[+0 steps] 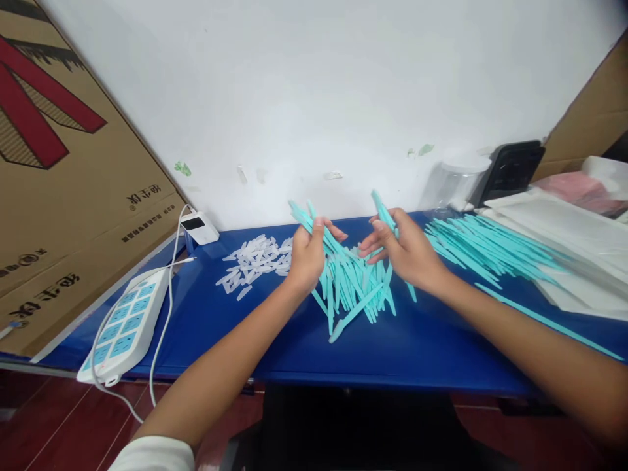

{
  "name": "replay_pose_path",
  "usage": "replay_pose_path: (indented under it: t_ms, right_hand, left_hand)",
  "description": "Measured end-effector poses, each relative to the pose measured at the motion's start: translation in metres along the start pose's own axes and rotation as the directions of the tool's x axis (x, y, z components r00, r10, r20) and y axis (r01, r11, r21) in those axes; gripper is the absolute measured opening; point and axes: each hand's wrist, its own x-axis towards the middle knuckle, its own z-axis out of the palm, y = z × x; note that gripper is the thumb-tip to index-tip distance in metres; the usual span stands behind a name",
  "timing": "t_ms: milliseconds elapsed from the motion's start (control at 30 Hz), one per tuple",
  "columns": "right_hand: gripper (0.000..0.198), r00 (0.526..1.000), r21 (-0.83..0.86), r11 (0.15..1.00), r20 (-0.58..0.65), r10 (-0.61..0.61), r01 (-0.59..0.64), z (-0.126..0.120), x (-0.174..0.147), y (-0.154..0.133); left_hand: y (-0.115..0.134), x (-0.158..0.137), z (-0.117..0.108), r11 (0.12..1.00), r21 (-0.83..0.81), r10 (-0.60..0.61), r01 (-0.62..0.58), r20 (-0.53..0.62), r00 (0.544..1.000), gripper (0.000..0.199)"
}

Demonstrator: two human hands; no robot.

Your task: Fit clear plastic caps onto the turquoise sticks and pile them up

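Several slim turquoise eyebrow razors (307,219) are gripped in my left hand (308,255), thumb on top, their ends pointing up and left. My right hand (405,252) pinches a smaller bunch of the same razors (381,206) between thumb and fingers. Below and between both hands lies a loose pile of turquoise razors (350,288) on the blue tabletop (220,340). Small translucent white caps (258,261) are heaped just left of my left hand. Right of my right hand, a second pile of turquoise razors (490,245) lies roughly lined up.
A white power strip (132,320) with a cable lies on the left, near a small white device (200,227). Cardboard (88,196) stands at the left. Along the back right are a clear jar (458,183), a black phone-like object (513,170) and white sheets or bags (589,261).
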Motion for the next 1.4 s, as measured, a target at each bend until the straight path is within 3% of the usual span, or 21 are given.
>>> replay_pose_path:
  t_ms: [133,300,500,700,800,900,933,1000,1067,1133,1200,1267,1400]
  right_hand:
    - [0.044,0.996,-0.126,0.992,-0.08,-0.04,0.03,-0.017,0.008,-0.005]
    - [0.041,0.99,-0.248,0.967,-0.107,-0.095,0.066,-0.026,0.012,-0.007]
    - [0.038,0.987,-0.295,0.953,-0.117,-0.112,0.073,-0.028,0.014,-0.001]
    - [0.042,0.95,-0.356,0.929,-0.246,-0.192,0.096,-0.034,0.017,-0.001]
    - [0.052,0.936,-0.355,0.931,-0.29,-0.199,0.088,-0.035,0.016,-0.005]
    - [0.057,0.94,-0.342,0.935,-0.282,-0.192,0.088,-0.035,0.018,-0.005]
    - [0.057,0.938,-0.357,0.929,-0.28,-0.205,0.096,-0.035,0.018,-0.004]
    - [0.054,0.93,-0.396,0.911,-0.277,-0.242,0.119,-0.035,0.02,-0.002]
    - [0.051,0.928,-0.42,0.897,-0.264,-0.264,0.136,-0.035,0.022,0.001]
    - [0.048,0.93,-0.43,0.893,-0.259,-0.263,0.133,-0.036,0.023,0.002]
    - [0.046,0.929,-0.44,0.89,-0.267,-0.255,0.118,-0.037,0.024,0.003]
    - [0.044,0.929,-0.449,0.888,-0.275,-0.249,0.105,-0.038,0.024,0.003]
    - [0.042,0.932,-0.45,0.886,-0.262,-0.252,0.113,-0.038,0.024,0.003]
  left_hand:
    - [0.009,0.013,-0.016,0.997,-0.058,-0.049,0.051,0.034,0.998,0.052]
    - [0.015,0.016,-0.028,0.993,0.001,-0.12,0.12,0.03,0.992,0.065]
    - [0.01,0.016,-0.027,0.982,-0.023,-0.187,0.189,0.081,0.979,0.065]
    - [-0.012,0.007,-0.019,0.975,-0.01,-0.22,0.222,0.079,0.972,0.059]
    - [-0.02,0.001,-0.016,0.976,0.104,-0.2,0.193,0.06,0.978,0.057]
    - [-0.012,-0.004,-0.015,0.938,0.343,-0.095,0.044,0.134,0.986,0.053]
    - [-0.004,-0.007,-0.015,0.905,0.424,-0.065,-0.031,0.21,0.975,0.049]
    - [0.013,-0.011,-0.014,0.825,0.54,-0.088,-0.168,0.417,0.905,0.045]
    - [0.028,-0.015,-0.013,0.709,0.654,-0.25,-0.264,0.583,0.773,0.044]
    - [0.035,-0.017,-0.011,0.587,0.731,-0.367,-0.347,0.623,0.691,0.046]
    - [0.035,-0.019,-0.009,0.518,0.762,-0.443,-0.389,0.628,0.64,0.046]
    - [0.032,-0.019,-0.009,0.505,0.77,-0.489,-0.39,0.627,0.606,0.043]
    - [0.029,-0.019,-0.01,0.539,0.761,-0.5,-0.361,0.634,0.59,0.036]
